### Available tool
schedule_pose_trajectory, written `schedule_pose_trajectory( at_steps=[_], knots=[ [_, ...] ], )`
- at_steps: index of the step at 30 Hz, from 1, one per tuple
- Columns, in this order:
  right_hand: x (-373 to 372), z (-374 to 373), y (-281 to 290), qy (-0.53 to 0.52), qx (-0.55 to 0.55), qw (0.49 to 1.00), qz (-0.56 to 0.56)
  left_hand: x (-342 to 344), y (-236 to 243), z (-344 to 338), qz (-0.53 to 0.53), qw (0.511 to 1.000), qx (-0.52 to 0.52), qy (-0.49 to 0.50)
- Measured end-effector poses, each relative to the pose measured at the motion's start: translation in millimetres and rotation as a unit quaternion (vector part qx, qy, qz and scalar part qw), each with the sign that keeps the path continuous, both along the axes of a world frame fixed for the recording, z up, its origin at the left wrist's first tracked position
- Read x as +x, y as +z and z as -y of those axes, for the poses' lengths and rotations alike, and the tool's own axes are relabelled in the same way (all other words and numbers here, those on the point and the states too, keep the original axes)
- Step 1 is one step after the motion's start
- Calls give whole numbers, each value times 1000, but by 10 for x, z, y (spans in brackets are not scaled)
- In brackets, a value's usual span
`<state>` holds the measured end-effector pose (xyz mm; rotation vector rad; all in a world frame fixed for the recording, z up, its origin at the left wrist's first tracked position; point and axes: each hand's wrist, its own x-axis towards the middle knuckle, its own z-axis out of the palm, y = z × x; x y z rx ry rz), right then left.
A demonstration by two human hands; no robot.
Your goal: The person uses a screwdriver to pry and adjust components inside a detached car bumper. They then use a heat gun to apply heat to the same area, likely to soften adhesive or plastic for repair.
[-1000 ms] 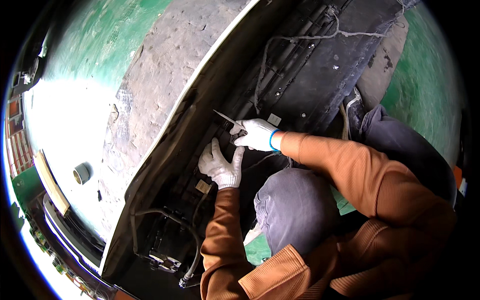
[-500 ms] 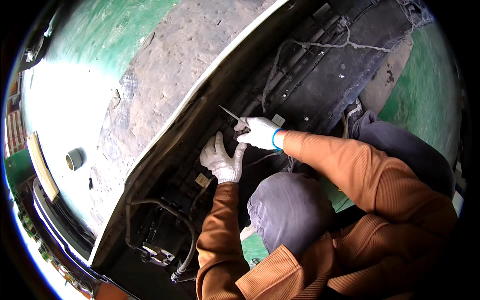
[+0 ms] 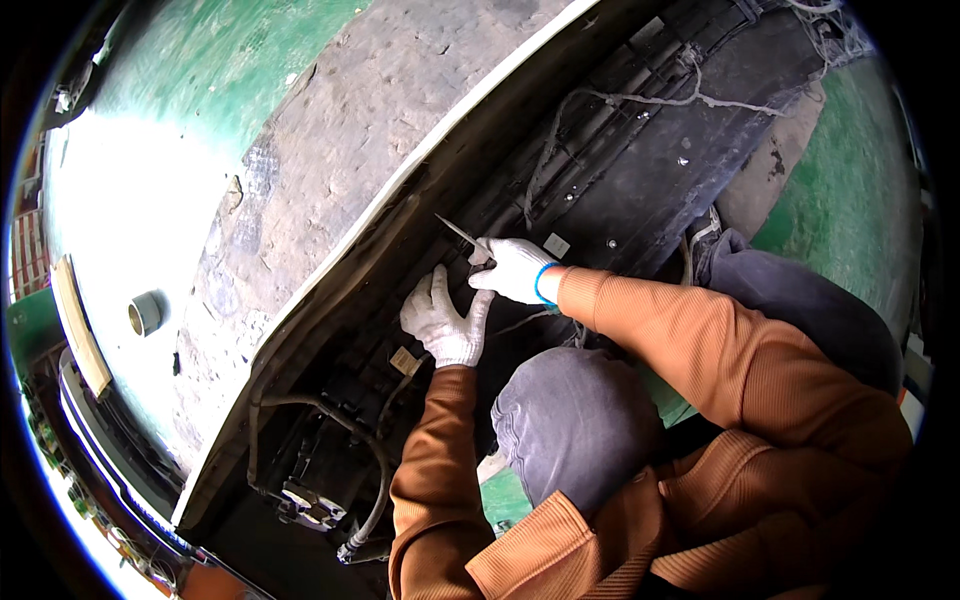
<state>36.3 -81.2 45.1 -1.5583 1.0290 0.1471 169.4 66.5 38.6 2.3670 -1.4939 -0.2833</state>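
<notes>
Spread over the dark inner side of a large curved panel like a vehicle bumper (image 3: 650, 190) is my left hand (image 3: 440, 325), in a white knit glove, its fingers and thumb apart. My right hand (image 3: 515, 270), gloved too and with a blue band at the wrist, is closed around a slim pointed metal blade (image 3: 457, 230). The blade's tip points away to the upper left, over the panel's ribbed inner edge. The tool's handle is hidden in my grip. A small pale tag (image 3: 404, 361) lies just below my left hand, and a white label (image 3: 556, 244) sits beyond my right wrist.
Thin wiring (image 3: 640, 98) runs along the panel's far part. A black unit (image 3: 325, 470) with a grey cable (image 3: 378, 490) sits at its near left end. Beyond the panel's white edge lie a grey worn sheet (image 3: 350, 110), a short cylinder (image 3: 145, 314) and a wooden strip (image 3: 80, 325).
Both hands hold nearly the same places. My right hand and the blade have shifted very slightly; the whole view has moved a little.
</notes>
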Motion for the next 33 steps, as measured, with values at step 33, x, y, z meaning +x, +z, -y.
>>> schedule_pose_trajectory(
  at_steps=[33],
  knots=[
    [-204, 255, 232, 79, 150, 985, 15, 61, 10, -20, 9, 999, 20, -36]
  ],
)
